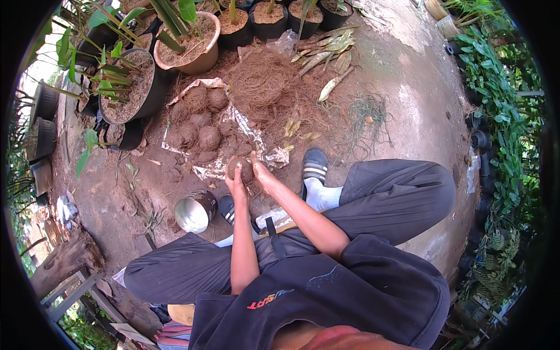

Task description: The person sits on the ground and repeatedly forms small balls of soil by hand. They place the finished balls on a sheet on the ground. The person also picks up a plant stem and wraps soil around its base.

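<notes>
Between my two hands is a round brown ball of soil or fibre (pixel 242 170). My left hand (pixel 237 181) cups its left side with the thumb laid over it. From the right, my right hand (pixel 262 175) presses against the ball, its fingers partly hidden behind it. Just beyond my hands, several similar brown balls (pixel 209 139) lie heaped on a crumpled silvery sheet (pixel 218 171). A loose nest of brown fibre (pixel 261 80) spreads on the ground behind them.
An open metal tin (pixel 195 212) stands left of my feet. Potted plants (pixel 129 87) crowd the far left, with black-bagged plants (pixel 268 20) along the back. Dry leaves (pixel 330 55) and green strands (pixel 370 116) lie to the right. My sandalled foot (pixel 315 169) is close by my right hand.
</notes>
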A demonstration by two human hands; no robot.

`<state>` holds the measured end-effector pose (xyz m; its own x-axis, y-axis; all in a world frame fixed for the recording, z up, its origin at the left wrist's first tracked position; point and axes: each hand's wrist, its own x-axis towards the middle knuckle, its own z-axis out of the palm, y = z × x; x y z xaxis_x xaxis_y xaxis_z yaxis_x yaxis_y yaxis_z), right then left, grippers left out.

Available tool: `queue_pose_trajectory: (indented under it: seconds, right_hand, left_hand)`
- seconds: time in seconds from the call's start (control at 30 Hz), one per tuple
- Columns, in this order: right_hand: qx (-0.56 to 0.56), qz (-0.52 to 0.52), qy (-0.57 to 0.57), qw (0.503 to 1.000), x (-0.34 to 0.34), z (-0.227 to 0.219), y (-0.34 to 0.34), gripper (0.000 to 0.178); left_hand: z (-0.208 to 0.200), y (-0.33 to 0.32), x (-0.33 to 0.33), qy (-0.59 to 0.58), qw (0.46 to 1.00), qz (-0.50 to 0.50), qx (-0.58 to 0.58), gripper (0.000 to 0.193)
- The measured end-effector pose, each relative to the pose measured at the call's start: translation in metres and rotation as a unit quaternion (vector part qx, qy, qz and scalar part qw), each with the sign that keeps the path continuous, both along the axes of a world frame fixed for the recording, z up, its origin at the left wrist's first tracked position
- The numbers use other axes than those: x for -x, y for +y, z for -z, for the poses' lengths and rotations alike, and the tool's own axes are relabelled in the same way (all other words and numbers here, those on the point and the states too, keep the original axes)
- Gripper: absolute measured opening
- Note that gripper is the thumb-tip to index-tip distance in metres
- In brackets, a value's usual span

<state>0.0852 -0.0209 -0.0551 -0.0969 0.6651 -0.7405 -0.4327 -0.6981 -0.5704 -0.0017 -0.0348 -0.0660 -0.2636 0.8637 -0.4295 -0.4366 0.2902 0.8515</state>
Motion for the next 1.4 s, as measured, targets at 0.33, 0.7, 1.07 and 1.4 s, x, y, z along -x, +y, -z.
queue_pose_trajectory:
  seconds: [0.33, 0.7, 1.07, 1.4]
  right_hand:
    - [-0.083, 0.033, -0.282, 0.955, -0.094, 0.053, 0.054, 0.042]
    - [-0.144, 0.265, -0.438, 0.847, -0.347, 0.132, 0.223, 0.027]
    - [0.077, 0.084, -0.593, 0.797, -0.329, 0.116, 0.292, 0.049]
    - [-0.058, 0.276, -0.155, 0.947, -0.279, 0.065, 0.264, 0.020]
  left_hand:
    - [0.008, 0.001, 0.016, -0.332, 0.934, -0.065, 0.111, 0.064]
    - [0.001, 0.010, 0.002, -0.523, 0.834, -0.092, 0.151, 0.075]
    - [0.010, -0.008, 0.016, -0.521, 0.824, -0.151, 0.164, 0.070]
    - [-0.003, 0.008, 0.010, -0.533, 0.837, -0.091, 0.086, 0.072]
